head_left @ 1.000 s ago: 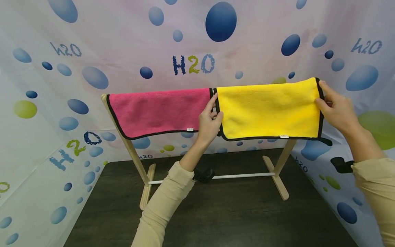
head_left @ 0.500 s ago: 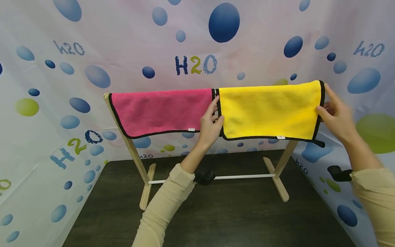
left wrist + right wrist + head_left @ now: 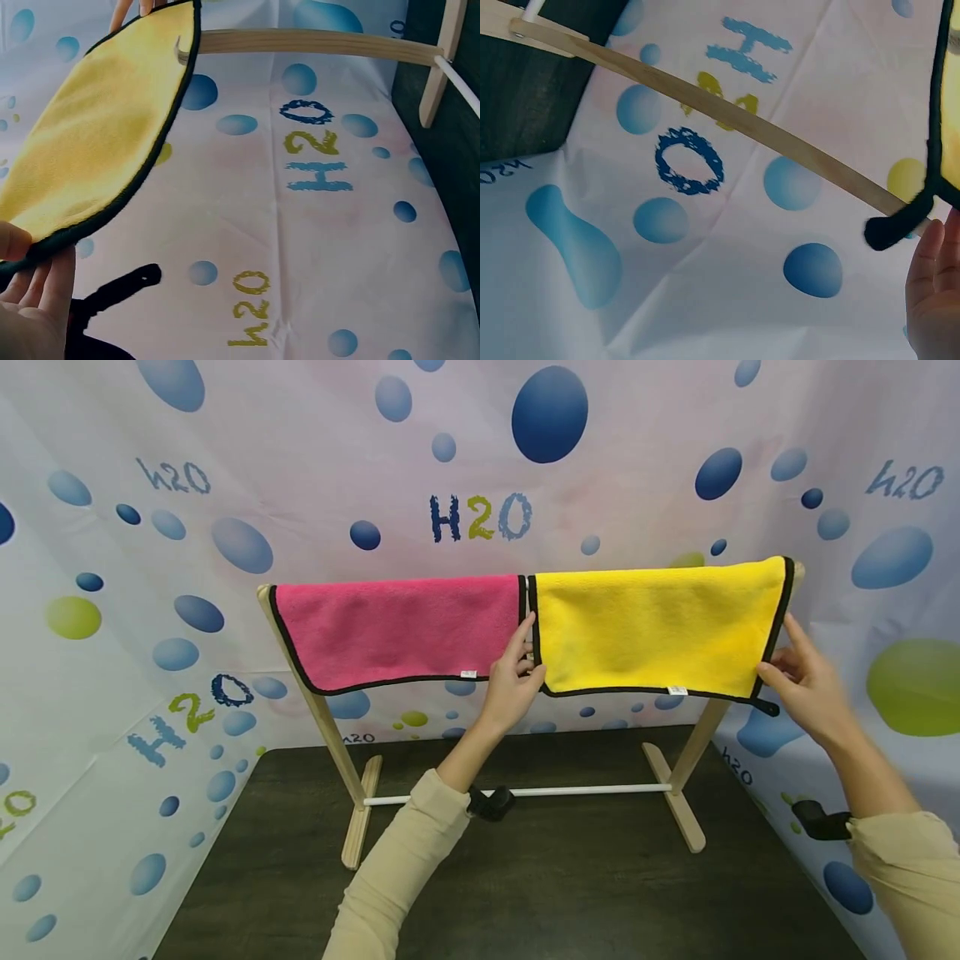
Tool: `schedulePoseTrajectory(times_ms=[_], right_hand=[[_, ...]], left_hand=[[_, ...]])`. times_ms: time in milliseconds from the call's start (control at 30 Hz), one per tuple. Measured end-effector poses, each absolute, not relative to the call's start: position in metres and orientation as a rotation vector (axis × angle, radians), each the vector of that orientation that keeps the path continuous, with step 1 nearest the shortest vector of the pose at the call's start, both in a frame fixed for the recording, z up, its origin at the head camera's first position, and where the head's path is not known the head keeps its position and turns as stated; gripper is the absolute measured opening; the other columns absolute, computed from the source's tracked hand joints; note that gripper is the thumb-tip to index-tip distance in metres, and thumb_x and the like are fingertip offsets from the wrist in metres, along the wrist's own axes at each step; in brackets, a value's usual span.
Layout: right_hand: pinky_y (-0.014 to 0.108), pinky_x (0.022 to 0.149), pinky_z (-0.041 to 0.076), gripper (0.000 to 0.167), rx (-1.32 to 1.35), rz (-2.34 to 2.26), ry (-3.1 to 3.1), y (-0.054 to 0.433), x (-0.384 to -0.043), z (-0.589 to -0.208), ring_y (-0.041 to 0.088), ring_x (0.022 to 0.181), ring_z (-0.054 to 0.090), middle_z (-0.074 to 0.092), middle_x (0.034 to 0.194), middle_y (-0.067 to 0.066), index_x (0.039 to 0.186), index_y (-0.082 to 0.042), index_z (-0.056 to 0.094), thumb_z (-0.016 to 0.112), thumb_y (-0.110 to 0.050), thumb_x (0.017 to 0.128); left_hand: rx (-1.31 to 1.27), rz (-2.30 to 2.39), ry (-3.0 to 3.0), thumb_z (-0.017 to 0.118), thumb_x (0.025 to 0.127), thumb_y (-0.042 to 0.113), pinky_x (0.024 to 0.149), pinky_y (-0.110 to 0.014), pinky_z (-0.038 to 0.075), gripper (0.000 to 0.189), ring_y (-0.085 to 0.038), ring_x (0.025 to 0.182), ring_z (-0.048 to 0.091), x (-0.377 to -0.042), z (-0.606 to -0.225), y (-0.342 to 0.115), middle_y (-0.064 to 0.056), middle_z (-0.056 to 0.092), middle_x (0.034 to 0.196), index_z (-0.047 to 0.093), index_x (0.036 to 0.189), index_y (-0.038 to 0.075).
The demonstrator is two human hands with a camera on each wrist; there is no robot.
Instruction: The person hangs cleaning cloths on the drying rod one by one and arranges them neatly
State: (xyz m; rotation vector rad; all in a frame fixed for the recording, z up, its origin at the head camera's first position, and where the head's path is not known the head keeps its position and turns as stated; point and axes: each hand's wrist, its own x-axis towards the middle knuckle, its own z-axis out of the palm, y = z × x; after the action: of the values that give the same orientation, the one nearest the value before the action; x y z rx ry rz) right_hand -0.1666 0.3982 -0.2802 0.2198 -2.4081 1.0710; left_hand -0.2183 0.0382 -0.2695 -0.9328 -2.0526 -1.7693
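A yellow towel (image 3: 652,631) with black edging hangs over the top of a wooden rack. Beside it on the left hangs a matching pink towel (image 3: 397,631), a narrow gap between the two. My left hand (image 3: 510,689) pinches the yellow towel's left edge, thumb in front and fingers behind, as the left wrist view shows. At the opposite edge, near the lower corner, my right hand (image 3: 813,693) pinches the border between thumb and fingers. A black hanging loop (image 3: 896,225) sticks out from that corner in the right wrist view. The rack's top bar is hidden under the cloth.
The rack's slanted wooden posts (image 3: 697,747) stand on flat feet on a dark table (image 3: 570,885). A white lower rod (image 3: 592,791) joins them. A backdrop printed with blue bubbles (image 3: 550,414) surrounds the table closely at the back and sides.
My right hand has slid down the yellow towel's right edge, and the lower right corner has shifted slightly left. The right post's top now shows. My left hand has moved slightly down the left edge.
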Motion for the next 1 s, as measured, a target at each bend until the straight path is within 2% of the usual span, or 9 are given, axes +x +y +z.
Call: schedulePoseTrajectory(times_ms=[100,200,367,500,667,767,867,1000], right_hand=[[0.005,0.065,0.035,0.068,0.227,1.085,-2.398,0.399,-0.165,-0.286,-0.004,0.070,0.047,0.051,0.079,-0.021,0.147,-0.017,0.012,0.048,-0.001,0.091],[0.007,0.062,0.035,0.066,0.221,1.108,-2.363,0.400,-0.165,-0.285,-0.001,0.067,0.046,0.051,0.077,-0.019,0.147,-0.014,0.014,0.046,0.001,0.091],[0.011,0.055,0.034,0.065,0.221,1.143,-2.322,0.399,-0.168,-0.273,0.001,0.062,0.044,0.052,0.077,-0.019,0.147,-0.016,0.017,0.044,0.003,0.091],[0.007,0.056,0.036,0.063,0.224,1.169,-2.224,0.396,-0.170,-0.266,0.000,0.064,0.045,0.053,0.081,-0.020,0.145,-0.015,0.024,0.044,0.006,0.089],[0.004,0.061,0.041,0.055,0.215,1.193,-1.964,0.388,-0.170,-0.260,-0.003,0.070,0.051,0.057,0.086,-0.019,0.135,-0.011,0.043,0.043,0.013,0.086],[0.005,0.060,0.042,0.050,0.221,1.203,-1.822,0.382,-0.170,-0.254,-0.003,0.069,0.054,0.062,0.091,-0.016,0.128,-0.008,0.052,0.043,0.015,0.084],[0.005,0.060,0.043,0.047,0.220,1.234,-1.749,0.377,-0.172,-0.246,-0.002,0.066,0.054,0.064,0.100,-0.010,0.124,-0.007,0.055,0.043,0.015,0.084],[0.006,0.060,0.044,0.044,0.235,1.345,-1.663,0.374,-0.177,-0.237,0.000,0.063,0.053,0.064,0.112,0.000,0.120,-0.004,0.058,0.043,0.015,0.083]], left_hand=[[-0.929,-1.750,-2.044,0.046,0.082,-0.013,0.049,-0.017,0.030,0.063,-0.018,0.056,0.037,-0.224,-0.277,0.041,-0.027,0.054,0.105,0.029,0.142,0.001],[-0.907,-1.728,-2.029,0.048,0.083,-0.011,0.048,-0.016,0.030,0.063,-0.017,0.057,0.045,-0.234,-0.284,0.045,-0.022,0.055,0.102,0.031,0.142,0.004],[-0.892,-1.711,-1.990,0.050,0.084,-0.009,0.051,-0.015,0.040,0.062,-0.024,0.073,0.061,-0.244,-0.284,0.049,-0.020,0.058,0.101,0.033,0.142,0.008],[-0.883,-1.728,-1.963,0.049,0.085,-0.010,0.054,-0.015,0.042,0.061,-0.027,0.075,0.061,-0.243,-0.279,0.050,-0.021,0.058,0.105,0.034,0.141,0.007],[-0.926,-1.703,-1.858,0.048,0.084,-0.015,0.048,-0.015,0.033,0.051,-0.032,0.068,0.056,-0.241,-0.273,0.051,-0.025,0.053,0.118,0.041,0.134,-0.005],[-0.944,-1.674,-1.790,0.048,0.084,-0.015,0.049,-0.014,0.033,0.044,-0.032,0.070,0.057,-0.241,-0.268,0.052,-0.025,0.049,0.126,0.046,0.128,-0.010],[-0.935,-1.665,-1.748,0.048,0.085,-0.013,0.052,-0.014,0.037,0.042,-0.030,0.075,0.060,-0.243,-0.263,0.053,-0.023,0.048,0.130,0.049,0.126,-0.008],[-0.893,-1.681,-1.764,0.047,0.085,-0.012,0.048,-0.014,0.034,0.043,-0.029,0.075,0.059,-0.244,-0.254,0.054,-0.020,0.046,0.133,0.048,0.128,-0.006]])
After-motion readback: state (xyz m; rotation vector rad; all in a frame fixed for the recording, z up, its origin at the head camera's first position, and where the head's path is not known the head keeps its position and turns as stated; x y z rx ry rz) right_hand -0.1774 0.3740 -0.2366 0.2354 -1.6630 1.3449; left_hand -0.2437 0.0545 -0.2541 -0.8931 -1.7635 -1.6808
